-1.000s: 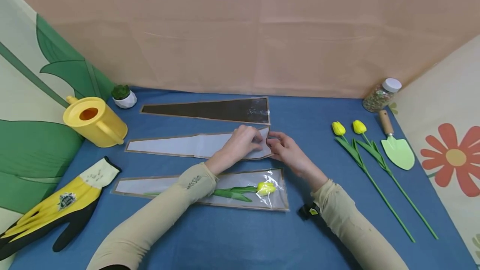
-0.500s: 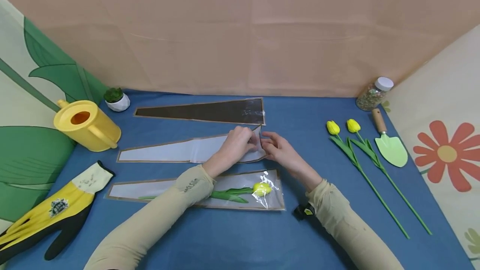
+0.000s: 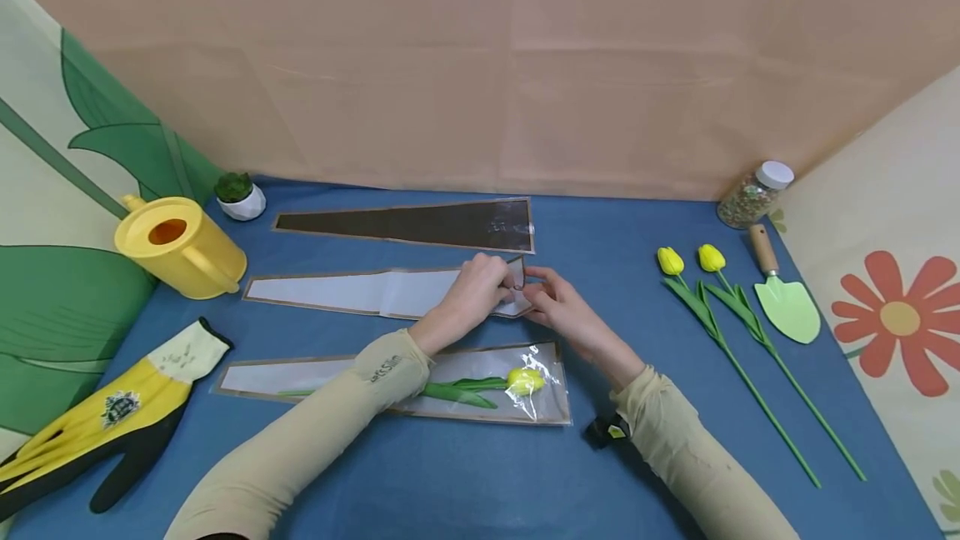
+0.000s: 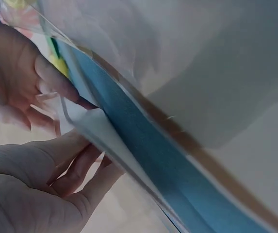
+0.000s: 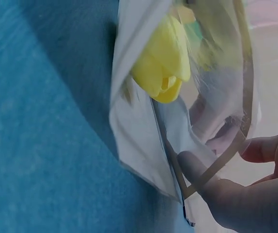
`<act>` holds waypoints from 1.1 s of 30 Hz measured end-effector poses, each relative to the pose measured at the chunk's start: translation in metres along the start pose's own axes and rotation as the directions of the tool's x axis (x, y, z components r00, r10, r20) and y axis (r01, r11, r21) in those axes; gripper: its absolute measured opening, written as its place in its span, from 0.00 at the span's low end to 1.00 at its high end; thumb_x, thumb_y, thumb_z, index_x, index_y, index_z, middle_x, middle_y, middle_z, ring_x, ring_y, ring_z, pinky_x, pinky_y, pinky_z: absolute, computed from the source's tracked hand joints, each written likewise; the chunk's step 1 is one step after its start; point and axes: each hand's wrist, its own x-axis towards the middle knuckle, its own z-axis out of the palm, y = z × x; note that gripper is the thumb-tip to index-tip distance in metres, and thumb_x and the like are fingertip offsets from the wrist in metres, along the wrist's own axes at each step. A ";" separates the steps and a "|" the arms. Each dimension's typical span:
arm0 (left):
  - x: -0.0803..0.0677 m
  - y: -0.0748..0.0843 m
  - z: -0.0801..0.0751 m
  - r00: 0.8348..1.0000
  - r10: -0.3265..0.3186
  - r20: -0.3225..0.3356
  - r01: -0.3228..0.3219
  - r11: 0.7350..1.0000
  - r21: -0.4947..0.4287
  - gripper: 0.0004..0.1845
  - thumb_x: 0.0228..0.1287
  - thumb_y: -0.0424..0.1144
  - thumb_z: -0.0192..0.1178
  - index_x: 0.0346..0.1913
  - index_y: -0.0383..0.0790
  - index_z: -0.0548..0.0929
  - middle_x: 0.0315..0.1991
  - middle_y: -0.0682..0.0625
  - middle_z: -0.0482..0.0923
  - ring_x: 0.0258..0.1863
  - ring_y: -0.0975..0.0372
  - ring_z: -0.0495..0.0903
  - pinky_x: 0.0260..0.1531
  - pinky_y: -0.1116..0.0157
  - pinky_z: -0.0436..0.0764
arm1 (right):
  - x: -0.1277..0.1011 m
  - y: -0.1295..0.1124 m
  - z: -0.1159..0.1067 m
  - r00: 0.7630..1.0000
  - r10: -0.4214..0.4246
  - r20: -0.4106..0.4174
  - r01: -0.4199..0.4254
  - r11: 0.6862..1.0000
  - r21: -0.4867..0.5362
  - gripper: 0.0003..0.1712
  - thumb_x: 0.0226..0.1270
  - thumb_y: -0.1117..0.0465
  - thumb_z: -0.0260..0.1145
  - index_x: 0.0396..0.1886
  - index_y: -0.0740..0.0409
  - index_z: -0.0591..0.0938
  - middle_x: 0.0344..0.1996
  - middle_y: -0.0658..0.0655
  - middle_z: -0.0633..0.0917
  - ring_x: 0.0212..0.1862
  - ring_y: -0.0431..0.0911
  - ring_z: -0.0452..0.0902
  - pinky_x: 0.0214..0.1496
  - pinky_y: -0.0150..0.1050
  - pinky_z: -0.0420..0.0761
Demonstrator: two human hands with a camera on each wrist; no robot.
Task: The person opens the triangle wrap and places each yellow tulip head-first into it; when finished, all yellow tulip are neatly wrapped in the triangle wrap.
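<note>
Three long tapered flower sleeves lie in rows on the blue cloth. At the wide right end of the middle white sleeve (image 3: 330,292), both hands work on its brown-edged mouth. My left hand (image 3: 471,294) pinches the sleeve there, its fingers curled; in the left wrist view this hand (image 4: 37,184) holds the thin sheet. Opposite it, my right hand (image 3: 572,311) grips the mouth's edge, with a finger against the clear film in the right wrist view. In the front sleeve (image 3: 553,411) lies a yellow tulip (image 3: 525,382), partly covered by the left forearm. The back sleeve (image 3: 420,222) is black.
Two yellow tulips (image 3: 711,258) and a green trowel (image 3: 789,308) lie at right, below a jar (image 3: 753,194). At left are a yellow watering can (image 3: 180,248), a small potted plant (image 3: 242,198) and a yellow-black glove (image 3: 112,415).
The hands stay at the middle sleeve's right end with small finger movements. Its edge now bends into a small loop between them. The head view has shifted slightly.
</note>
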 end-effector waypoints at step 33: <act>-0.008 -0.002 -0.009 0.996 -0.050 -0.072 0.048 0.999 -0.025 0.03 0.64 0.32 0.78 0.33 0.38 0.94 0.32 0.48 0.90 0.31 0.58 0.87 0.34 0.62 0.85 | -0.002 0.006 -0.007 1.000 -0.031 -0.001 0.031 0.995 0.100 0.31 0.91 0.63 0.46 0.83 0.70 0.52 0.74 0.76 0.62 0.77 0.68 0.64 0.74 0.51 0.73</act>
